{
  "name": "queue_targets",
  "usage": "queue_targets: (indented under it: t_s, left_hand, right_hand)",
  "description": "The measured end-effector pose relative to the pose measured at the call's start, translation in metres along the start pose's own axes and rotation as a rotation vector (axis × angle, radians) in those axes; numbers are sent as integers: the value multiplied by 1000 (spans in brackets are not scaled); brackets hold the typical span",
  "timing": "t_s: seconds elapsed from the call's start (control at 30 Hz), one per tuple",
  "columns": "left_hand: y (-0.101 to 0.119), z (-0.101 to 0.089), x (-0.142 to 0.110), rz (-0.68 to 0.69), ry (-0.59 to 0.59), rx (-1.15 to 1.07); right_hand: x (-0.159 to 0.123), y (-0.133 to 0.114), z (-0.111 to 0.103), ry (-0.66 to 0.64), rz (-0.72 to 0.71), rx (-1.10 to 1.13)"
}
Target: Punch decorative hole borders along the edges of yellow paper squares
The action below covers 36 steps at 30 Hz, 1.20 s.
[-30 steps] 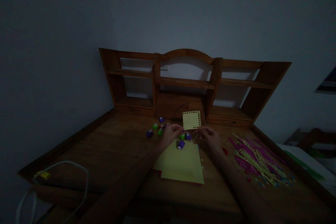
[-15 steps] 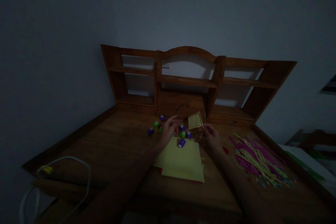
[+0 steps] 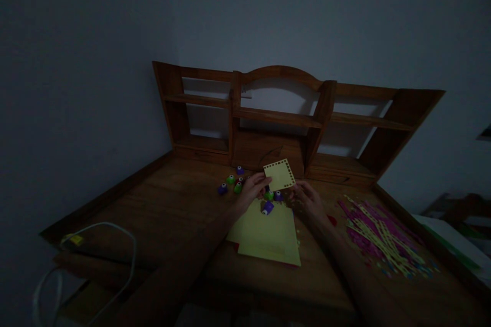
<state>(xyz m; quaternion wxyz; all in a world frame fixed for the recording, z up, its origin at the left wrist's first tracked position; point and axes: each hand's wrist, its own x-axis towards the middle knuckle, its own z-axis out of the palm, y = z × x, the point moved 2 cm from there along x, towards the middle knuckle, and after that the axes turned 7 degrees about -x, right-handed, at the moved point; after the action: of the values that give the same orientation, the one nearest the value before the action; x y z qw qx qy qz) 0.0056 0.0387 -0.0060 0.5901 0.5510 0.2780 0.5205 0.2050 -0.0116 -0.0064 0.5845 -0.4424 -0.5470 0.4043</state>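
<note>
Between my two hands is a small yellow paper card (image 3: 279,174), held up above the desk, with punched holes along its top, right and part of its lower edge. The fingers of my left hand (image 3: 253,188) pinch its left side. At its lower right corner, my right hand (image 3: 309,200) grips it too. Just below lie small craft punches: a green punch (image 3: 269,196), a purple punch (image 3: 278,196) and another purple punch (image 3: 267,208) resting on a stack of yellow paper sheets (image 3: 270,237). Further left, several more punches (image 3: 230,179) stand partly behind my left hand.
On the right lies a pile of punched yellow and magenta paper strips (image 3: 378,232) with scattered bits. A red piece (image 3: 332,220) lies beside my right forearm. The wooden shelf unit (image 3: 276,118) rises at the desk's back. A white cable (image 3: 132,245) loops over the left front edge.
My left hand has moved right and closed on the card's left side. The card has shifted slightly left and turned to face me more. My right hand keeps its hold.
</note>
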Motion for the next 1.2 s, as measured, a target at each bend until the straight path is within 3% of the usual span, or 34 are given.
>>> queue_targets:
  t_s: [0.13, 0.4, 0.7, 1.2]
  left_hand:
    - [4, -1, -1, 34, -9, 120]
    - [6, 2, -2, 32, -99, 216]
    - [-8, 2, 0, 7, -153, 266]
    - [0, 1, 0, 26, -47, 302]
  right_hand:
    - [0, 2, 1, -9, 1, -8]
    - [2, -2, -4, 110, -73, -50]
    - [2, -3, -5, 144, -96, -33]
    - [-2, -17, -9, 240, -74, -16]
